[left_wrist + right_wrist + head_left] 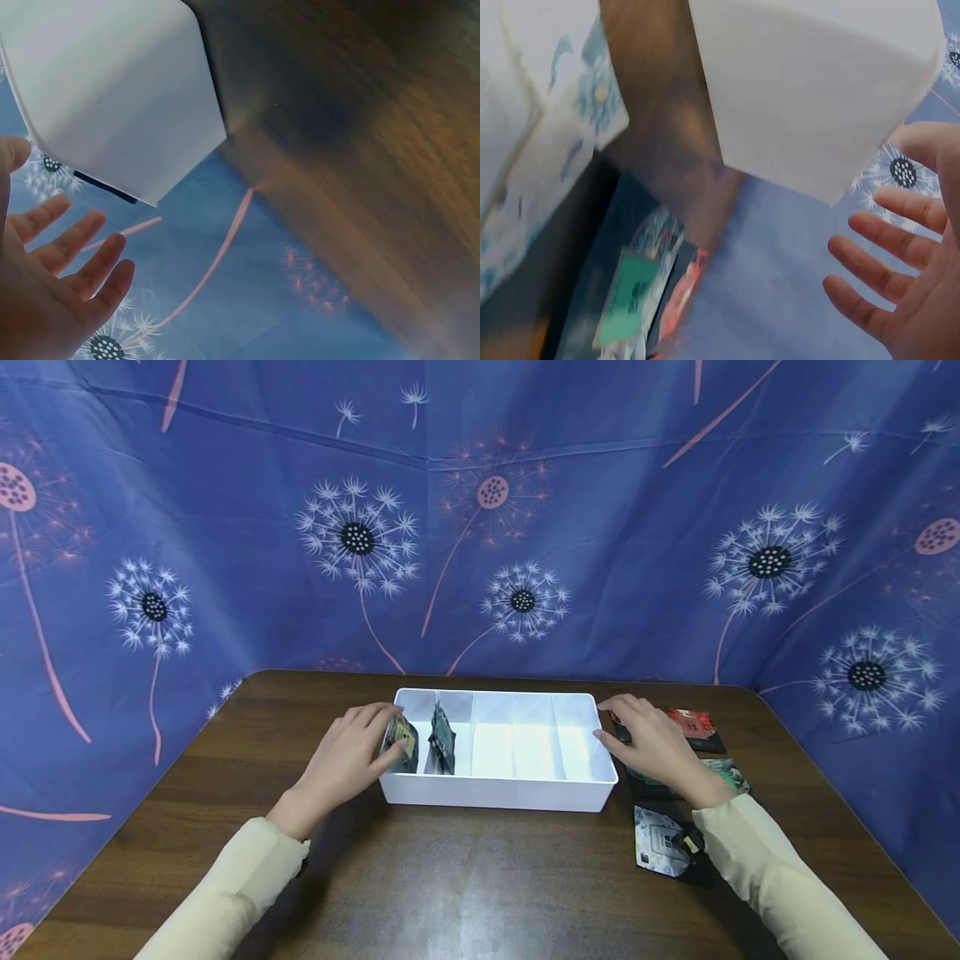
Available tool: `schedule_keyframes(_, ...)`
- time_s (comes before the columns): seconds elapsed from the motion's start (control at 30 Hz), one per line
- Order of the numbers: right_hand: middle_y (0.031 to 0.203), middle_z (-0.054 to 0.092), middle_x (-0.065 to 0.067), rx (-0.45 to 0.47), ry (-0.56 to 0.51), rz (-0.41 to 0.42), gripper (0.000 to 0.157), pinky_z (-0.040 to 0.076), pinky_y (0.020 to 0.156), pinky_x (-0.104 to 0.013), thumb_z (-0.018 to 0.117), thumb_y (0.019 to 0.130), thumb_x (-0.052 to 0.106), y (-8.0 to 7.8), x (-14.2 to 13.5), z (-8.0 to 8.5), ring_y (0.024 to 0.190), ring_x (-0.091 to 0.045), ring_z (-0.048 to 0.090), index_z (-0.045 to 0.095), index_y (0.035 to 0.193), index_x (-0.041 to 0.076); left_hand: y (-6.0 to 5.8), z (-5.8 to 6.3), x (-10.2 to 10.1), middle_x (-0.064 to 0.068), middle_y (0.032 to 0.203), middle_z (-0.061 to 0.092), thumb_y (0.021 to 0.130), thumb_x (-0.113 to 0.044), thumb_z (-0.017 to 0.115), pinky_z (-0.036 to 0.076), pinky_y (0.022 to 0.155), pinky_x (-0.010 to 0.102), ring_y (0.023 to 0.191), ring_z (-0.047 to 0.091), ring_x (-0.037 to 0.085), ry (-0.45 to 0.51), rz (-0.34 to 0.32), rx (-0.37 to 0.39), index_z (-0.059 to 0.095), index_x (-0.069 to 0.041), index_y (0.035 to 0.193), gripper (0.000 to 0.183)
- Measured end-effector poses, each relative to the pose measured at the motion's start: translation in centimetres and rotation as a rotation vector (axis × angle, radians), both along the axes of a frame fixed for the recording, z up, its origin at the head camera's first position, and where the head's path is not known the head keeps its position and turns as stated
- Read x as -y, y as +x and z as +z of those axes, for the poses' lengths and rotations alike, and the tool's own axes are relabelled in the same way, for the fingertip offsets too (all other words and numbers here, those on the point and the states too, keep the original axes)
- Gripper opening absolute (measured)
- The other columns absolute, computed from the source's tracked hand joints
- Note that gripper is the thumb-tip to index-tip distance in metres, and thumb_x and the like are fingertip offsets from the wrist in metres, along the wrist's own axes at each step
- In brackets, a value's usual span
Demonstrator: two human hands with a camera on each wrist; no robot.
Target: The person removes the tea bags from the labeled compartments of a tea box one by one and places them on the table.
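Observation:
A white divided box [495, 792] sits on the table, with a dark packet [406, 745] upright in its leftmost compartment and a dark green packet [442, 739] standing in the second. At the box's left end is my left hand [351, 747], its thumb and fingertips by the rim. My right hand [649, 742] is at the right end, thumb and fingertips close to that rim. In the wrist views the fingers [112, 259] of the left hand and those [877, 270] of the right are spread and loosely bent beside the end walls; whether they touch is unclear.
Right of the box lie a red and black packet [693, 727], a green and black packet [727, 770] and a white-grey and black packet [660, 843], partly under the right arm. A blue dandelion-print cloth [585, 518] hangs behind the wooden table [450, 877].

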State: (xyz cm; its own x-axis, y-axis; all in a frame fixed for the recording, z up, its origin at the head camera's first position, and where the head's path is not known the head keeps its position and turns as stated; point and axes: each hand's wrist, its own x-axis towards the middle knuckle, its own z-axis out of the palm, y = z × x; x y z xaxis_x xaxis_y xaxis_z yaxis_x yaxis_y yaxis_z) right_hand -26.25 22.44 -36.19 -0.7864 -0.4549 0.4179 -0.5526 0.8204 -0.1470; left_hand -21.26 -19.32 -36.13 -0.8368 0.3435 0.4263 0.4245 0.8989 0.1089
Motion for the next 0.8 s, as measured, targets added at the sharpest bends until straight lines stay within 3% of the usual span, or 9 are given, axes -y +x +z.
schedule_keyframes(0.5, 0.127, 0.047, -0.02, 0.106, 0.006, -0.091, 0.053, 0.037, 0.097, -0.054, 0.061, 0.086, 0.036, -0.3, 1.9, -1.2, 0.116, -0.037, 0.046, 0.049, 0.122, -0.001, -0.7, 0.7, -2.7, 0.006, 0.115, 0.058, 0.087, -0.038, 0.058, 0.042, 0.089, 0.045, 0.108, 0.051, 0.026, -0.031, -0.091, -0.068, 0.057, -0.014, 0.12, 0.041)
schedule_keyframes(0.8, 0.131, 0.045, -0.021, 0.128, 0.014, -0.096, 0.056, 0.035, 0.099, -0.054, 0.062, 0.085, 0.034, -0.3, 2.3, -1.3, 0.121, -0.037, 0.042, 0.048, 0.125, -0.003, -1.2, 0.7, -4.2, 0.005, 0.11, 0.061, 0.086, -0.035, 0.061, 0.044, 0.086, 0.044, 0.105, 0.054, 0.025, -0.064, -0.113, -0.089, 0.06, -0.014, 0.116, 0.037)
